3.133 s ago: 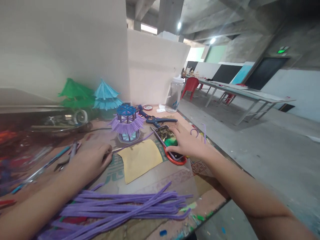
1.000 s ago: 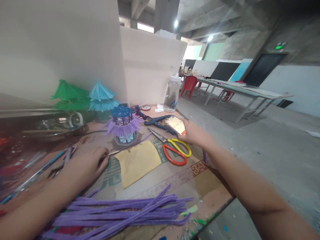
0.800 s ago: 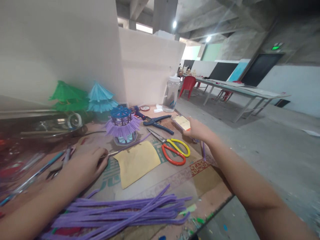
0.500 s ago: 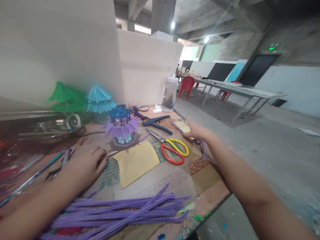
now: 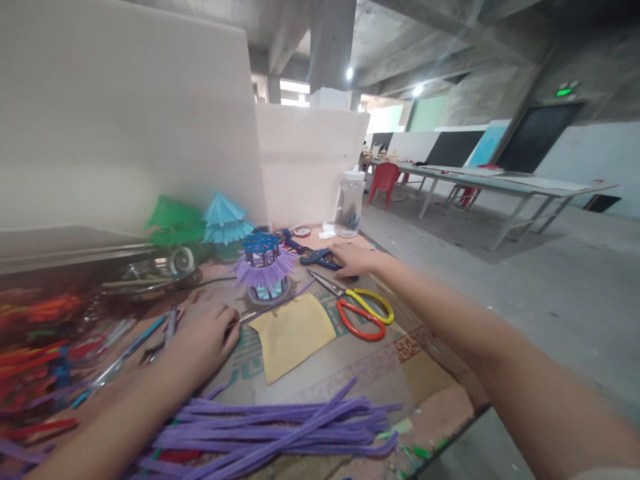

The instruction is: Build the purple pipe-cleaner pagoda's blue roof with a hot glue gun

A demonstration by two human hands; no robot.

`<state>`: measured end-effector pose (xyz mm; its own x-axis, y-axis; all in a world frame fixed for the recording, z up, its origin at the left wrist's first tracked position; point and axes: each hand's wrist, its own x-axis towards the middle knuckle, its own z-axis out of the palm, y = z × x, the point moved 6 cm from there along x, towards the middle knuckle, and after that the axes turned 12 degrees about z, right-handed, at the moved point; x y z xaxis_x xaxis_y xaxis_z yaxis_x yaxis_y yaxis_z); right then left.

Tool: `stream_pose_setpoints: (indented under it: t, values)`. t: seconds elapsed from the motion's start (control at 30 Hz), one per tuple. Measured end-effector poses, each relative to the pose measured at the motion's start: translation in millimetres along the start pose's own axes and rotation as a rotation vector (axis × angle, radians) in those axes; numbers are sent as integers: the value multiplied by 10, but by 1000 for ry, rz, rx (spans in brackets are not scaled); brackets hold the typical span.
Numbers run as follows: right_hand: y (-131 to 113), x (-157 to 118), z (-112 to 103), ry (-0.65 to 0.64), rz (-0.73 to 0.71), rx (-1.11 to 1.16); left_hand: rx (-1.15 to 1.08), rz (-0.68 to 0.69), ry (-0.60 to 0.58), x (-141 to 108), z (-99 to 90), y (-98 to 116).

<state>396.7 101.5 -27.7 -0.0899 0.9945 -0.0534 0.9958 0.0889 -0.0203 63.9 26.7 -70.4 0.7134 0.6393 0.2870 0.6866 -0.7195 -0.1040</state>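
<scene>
My left hand (image 5: 213,333) rests on the cardboard with its fingers closed on the near end of a thin purple pipe cleaner (image 5: 285,300). That strip runs toward a small tower model (image 5: 263,270) with a blue top and a purple fringe. My right hand (image 5: 353,259) is stretched over navy-handled pliers (image 5: 320,259), fingers extended; whether they touch the handles is unclear. Scissors (image 5: 363,320) with red and yellow handles lie open below it. Between the hands is a yellow paper piece (image 5: 295,337).
Purple pipe cleaners (image 5: 280,433) lie in a bundle at the near edge. Green (image 5: 175,220) and light-blue (image 5: 225,220) roofed models stand behind, near a clear bottle (image 5: 350,207). Pens (image 5: 125,353) and orange pieces (image 5: 40,313) are at left. The table edge (image 5: 460,427) drops off right.
My right hand has come away from the phone-like object at the table's right side and moved left over the pliers. That object is now out of sight. My left hand keeps its hold; the view has shifted.
</scene>
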Motion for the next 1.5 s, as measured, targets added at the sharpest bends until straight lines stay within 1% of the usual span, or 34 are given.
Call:
stream_pose_setpoints:
  t: [0.1, 0.17, 0.23, 0.33, 0.47, 0.57, 0.7, 0.83, 0.9, 0.97, 1.03, 1.1, 1.13, 1.2, 1.23, 1.3, 1.37, 1.43, 1.5]
  values:
    - [-43, 312, -26, -57, -49, -19, -17, -4, -4, 6, -12, 15]
    - [-64, 437, -73, -70, -72, -35, -41, -16, -2, 6, -7, 13]
    - [-90, 501, -107, -78, -88, -50, -66, -25, -2, 3, 13, 4]
    - [-122, 504, -111, -72, -104, -57, -95, -35, -4, -6, 52, -16]
    - [-156, 369, -57, -14, -137, -25, -112, -65, -10, -27, 77, -34]
    - [-226, 211, -36, 74, -168, 12, -125, -89, -29, -33, 78, -24]
    - [-367, -3, -121, 211, -207, 82, -139, -118, -36, -24, 57, 0]
    - [-454, -208, -358, 338, -185, 174, -139, -144, -16, -9, 29, 23]
    - [-467, -326, -535, 405, -141, 297, -135, -150, -17, -4, 27, 30]
    - [-465, -464, -733, 471, -89, 533, -125, -137, -19, 0, 19, 30]
    - [-480, -605, -901, 487, -63, 847, -99, -108, -5, 3, -27, 21]
    - [-566, -721, -1007, 382, -113, 1228, -49, -80, 33, 8, -142, 3]
    - [-623, -779, -1051, 326, -147, 1402, -21, -74, 61, 12, -233, -4]
    - [-762, -898, -1135, 242, -221, 1639, -9, -51, 135, 28, -473, 21]
    - [-836, -959, -1174, 214, -260, 1718, -32, -32, 161, 43, -606, 60]
    - [-985, -1064, -1237, 169, -326, 1827, -75, -7, 251, 79, -914, 179]
    - [-1126, -1129, -1288, 145, -376, 1892, -176, -4, 309, 139, -1177, 327]
    - [-1247, -1140, -1330, 147, -417, 1919, -342, 9, 315, 238, -1336, 487]
    - [-1340, -1109, -1355, 165, -453, 1935, -562, -5, 341, 350, -1403, 607]
